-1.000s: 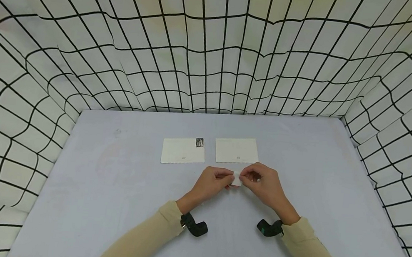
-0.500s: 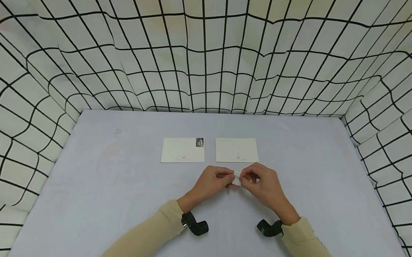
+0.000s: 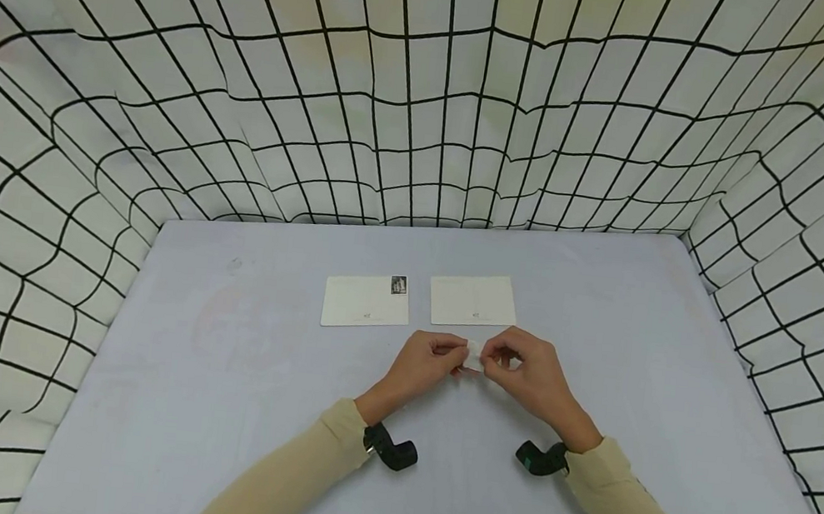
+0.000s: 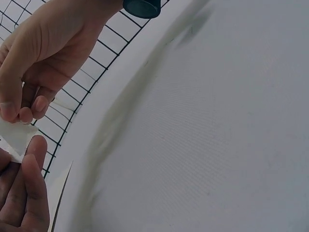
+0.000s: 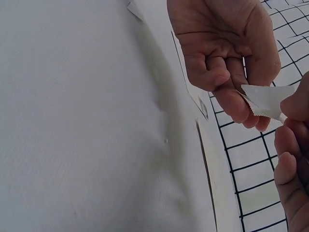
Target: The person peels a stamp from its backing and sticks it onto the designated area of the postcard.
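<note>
Between the fingertips of both hands is a small white postage stamp [image 3: 473,357], its plain side showing in the head view. A toothed edge and a lifted corner of the stamp [image 5: 264,100] show in the right wrist view. My left hand [image 3: 425,364] pinches its left side. Thumb and forefinger of my right hand [image 3: 531,372] pinch the right edge. Just beyond the hands lies a blank-fronted envelope [image 3: 471,301]. Left of it is another envelope [image 3: 362,302] bearing a dark printed stamp [image 3: 399,285] in its upper right corner.
The table has a white cloth [image 3: 253,408] over it. Black netting [image 3: 426,124] over pale walls rises at the back and both sides. Black wrist cameras [image 3: 392,449] hang inward below each wrist.
My right hand has shifted slightly right, and its fingertips sit nearer the stamp's right edge. The left hand keeps its pinch; both envelopes stay put.
</note>
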Demonstrator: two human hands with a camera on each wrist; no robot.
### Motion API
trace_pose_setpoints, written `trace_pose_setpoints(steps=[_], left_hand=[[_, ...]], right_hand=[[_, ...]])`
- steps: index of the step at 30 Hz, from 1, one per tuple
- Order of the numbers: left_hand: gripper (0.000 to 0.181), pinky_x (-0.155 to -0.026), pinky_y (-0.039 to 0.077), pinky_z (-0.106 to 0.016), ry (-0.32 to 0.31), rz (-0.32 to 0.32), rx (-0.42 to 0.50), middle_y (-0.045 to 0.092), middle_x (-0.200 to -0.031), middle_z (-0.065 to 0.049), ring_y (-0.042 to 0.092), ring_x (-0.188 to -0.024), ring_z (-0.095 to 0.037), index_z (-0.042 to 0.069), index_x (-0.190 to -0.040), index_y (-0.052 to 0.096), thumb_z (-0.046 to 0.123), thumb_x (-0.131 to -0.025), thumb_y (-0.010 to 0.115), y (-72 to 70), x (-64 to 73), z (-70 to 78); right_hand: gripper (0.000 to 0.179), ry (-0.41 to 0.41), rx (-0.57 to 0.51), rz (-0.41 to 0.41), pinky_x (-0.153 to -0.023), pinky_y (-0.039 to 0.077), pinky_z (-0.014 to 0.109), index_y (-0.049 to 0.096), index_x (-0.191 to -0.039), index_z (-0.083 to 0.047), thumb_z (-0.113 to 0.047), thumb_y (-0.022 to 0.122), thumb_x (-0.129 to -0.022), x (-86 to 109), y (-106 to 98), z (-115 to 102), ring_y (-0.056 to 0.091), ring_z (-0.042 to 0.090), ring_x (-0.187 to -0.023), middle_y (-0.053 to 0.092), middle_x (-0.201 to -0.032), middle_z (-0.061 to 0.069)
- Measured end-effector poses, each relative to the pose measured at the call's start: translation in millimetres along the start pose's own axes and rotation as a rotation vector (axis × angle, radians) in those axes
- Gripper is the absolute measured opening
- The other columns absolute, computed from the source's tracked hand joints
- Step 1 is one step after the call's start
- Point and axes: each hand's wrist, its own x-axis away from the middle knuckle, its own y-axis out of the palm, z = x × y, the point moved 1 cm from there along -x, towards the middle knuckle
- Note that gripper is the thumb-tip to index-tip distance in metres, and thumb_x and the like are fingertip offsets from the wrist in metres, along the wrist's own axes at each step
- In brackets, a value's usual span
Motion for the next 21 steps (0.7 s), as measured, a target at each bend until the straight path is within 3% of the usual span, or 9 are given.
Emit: trace_pose_setpoints(steps=[4,14,21], left_hand=[[0.028,-0.068,0.052,-0.017,-0.014,0.007,0.013,0.08,-0.105,-0.021,0.076,-0.083,-0.03,-0.001,-0.12,0.075,0.014,-0.099,0.065,-0.7,0.1,0.0],[0.029,-0.069,0.053,-0.018,-0.03,0.014,-0.015,0.08,-0.101,-0.017,0.071,-0.073,-0.007,0.001,-0.121,0.075,0.016,-0.099,0.064,-3.1,-0.9,-0.7],[0.027,-0.069,0.055,-0.019,-0.04,0.024,-0.02,0.081,-0.099,-0.018,0.076,-0.076,-0.016,-0.001,-0.119,0.075,0.015,-0.1,0.064,-5.9,-2.2,0.7]], right_hand=[[0.021,0.004,-0.021,-0.003,-0.068,0.057,0.032,0.072,-0.088,-0.023,-0.001,0.074,-0.088,0.8,-0.1,0.1,0.059,0.002,-0.075,0.07,-0.087,-0.007],[0.017,0.045,-0.07,-0.003,-0.07,0.058,0.036,0.073,-0.09,-0.02,-0.002,0.073,-0.091,1.1,-2.8,-3.3,0.059,0.002,-0.074,0.075,-0.087,-0.004],[0.014,0.101,-0.111,-0.024,-0.072,0.059,0.025,0.071,-0.091,-0.017,-0.002,0.073,-0.09,3.3,-3.3,-3.0,0.065,0.002,-0.077,0.075,-0.089,-0.002]])
